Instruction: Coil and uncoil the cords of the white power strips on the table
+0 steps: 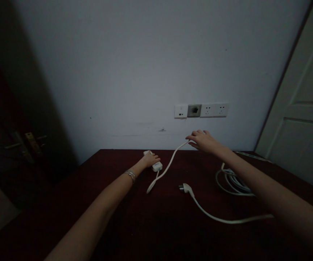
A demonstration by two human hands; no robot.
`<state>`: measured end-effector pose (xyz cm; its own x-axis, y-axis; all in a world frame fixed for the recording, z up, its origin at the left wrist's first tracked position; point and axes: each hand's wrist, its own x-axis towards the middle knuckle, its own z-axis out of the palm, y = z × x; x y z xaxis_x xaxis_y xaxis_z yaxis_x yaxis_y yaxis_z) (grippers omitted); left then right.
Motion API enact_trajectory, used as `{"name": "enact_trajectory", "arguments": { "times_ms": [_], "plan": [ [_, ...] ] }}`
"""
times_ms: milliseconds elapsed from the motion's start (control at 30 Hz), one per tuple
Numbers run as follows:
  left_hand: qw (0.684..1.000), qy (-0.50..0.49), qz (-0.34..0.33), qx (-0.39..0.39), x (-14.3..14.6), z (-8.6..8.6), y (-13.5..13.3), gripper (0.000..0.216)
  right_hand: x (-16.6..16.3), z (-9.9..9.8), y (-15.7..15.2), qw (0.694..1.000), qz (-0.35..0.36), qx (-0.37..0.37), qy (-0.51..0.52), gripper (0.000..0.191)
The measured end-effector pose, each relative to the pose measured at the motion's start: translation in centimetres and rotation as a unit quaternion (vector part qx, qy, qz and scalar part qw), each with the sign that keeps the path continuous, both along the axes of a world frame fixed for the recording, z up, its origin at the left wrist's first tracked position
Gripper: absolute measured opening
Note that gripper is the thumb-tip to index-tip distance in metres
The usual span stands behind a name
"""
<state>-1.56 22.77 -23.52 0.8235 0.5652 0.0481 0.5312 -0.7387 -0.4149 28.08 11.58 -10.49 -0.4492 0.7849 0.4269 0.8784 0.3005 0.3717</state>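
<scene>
Two bare hands share the work of handling a corded power strip [157, 166] on the dark red table [159, 224], and the step in hand looks like managing its cord [170, 164] while the strip is kept in place. The left hand [150, 160], at the centre of the frame, lies across the strip; whether its fingers close around the body or merely press on it, I cannot tell. The right hand [201, 140], right of centre, has a narrow grip, thumb and fingertips pinching the cord above the tabletop. Judging from this, the next move calls for a steady left hand and a light pull on the cord, with care for the slack bend below.

The strip is white, short and box-like, lying slantwise near the table's far edge, its middle hidden by the hand. Its cord, also white, leaves the near end, doubles back at a bend, then climbs to the right hand. A white plug [188, 189] lies below and right of centre, prongs pointing left; its lead passes behind the right forearm, so I cannot tell whether it belongs to the same cord. A coiled cable [234, 180] lies at the right.
</scene>
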Motion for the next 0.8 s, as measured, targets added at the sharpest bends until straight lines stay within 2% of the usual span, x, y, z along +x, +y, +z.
{"name": "enact_trajectory", "arguments": {
  "times_ms": [167,267,333,400,467,533,600,633,733,800],
  "plan": [
    [0.999,-0.019,0.023,-0.033,-0.3,-0.2,-0.2,0.037,-0.5,-0.2,0.3,1.0,-0.002,-0.021,0.023,0.04],
    [0.997,-0.029,0.04,-0.051,-0.4,-0.3,-0.7,0.047,-0.4,0.1,-0.3,0.999,-0.004,0.0,0.05,0.052],
    [0.985,-0.107,0.067,-0.121,-0.5,-0.3,-1.2,0.054,-0.4,0.2,-1.5,0.996,-0.002,0.024,0.081,0.053],
    [0.941,-0.238,0.105,-0.216,-0.7,-0.2,-1.7,0.06,-0.5,0.0,-3.5,0.993,-0.003,0.024,0.119,0.049],
    [0.884,-0.356,0.139,-0.271,-0.9,0.0,-2.0,0.062,-0.8,-0.9,-6.0,0.988,-0.023,-0.021,0.152,0.04],
    [0.851,-0.427,0.162,-0.261,-1.0,0.6,-2.2,0.059,-1.3,-2.7,-8.6,0.977,-0.062,-0.115,0.167,0.033],
    [0.801,-0.512,0.184,-0.251,-0.9,1.6,-2.2,0.053,-1.9,-5.1,-11.0,0.958,-0.072,-0.224,0.162,0.041],
    [0.77,-0.556,0.195,-0.246,-0.8,2.3,-2.2,0.05,-2.2,-6.4,-12.0,0.95,-0.086,-0.256,0.16,0.048],
    [0.663,-0.675,0.216,-0.24,-0.2,4.6,-2.6,0.041,-2.9,-9.6,-13.7,0.93,-0.13,-0.316,0.135,0.065],
    [0.593,-0.737,0.216,-0.243,0.2,6.0,-3.4,0.037,-3.3,-10.9,-14.1,0.923,-0.139,-0.333,0.13,0.066]
  ]
}}
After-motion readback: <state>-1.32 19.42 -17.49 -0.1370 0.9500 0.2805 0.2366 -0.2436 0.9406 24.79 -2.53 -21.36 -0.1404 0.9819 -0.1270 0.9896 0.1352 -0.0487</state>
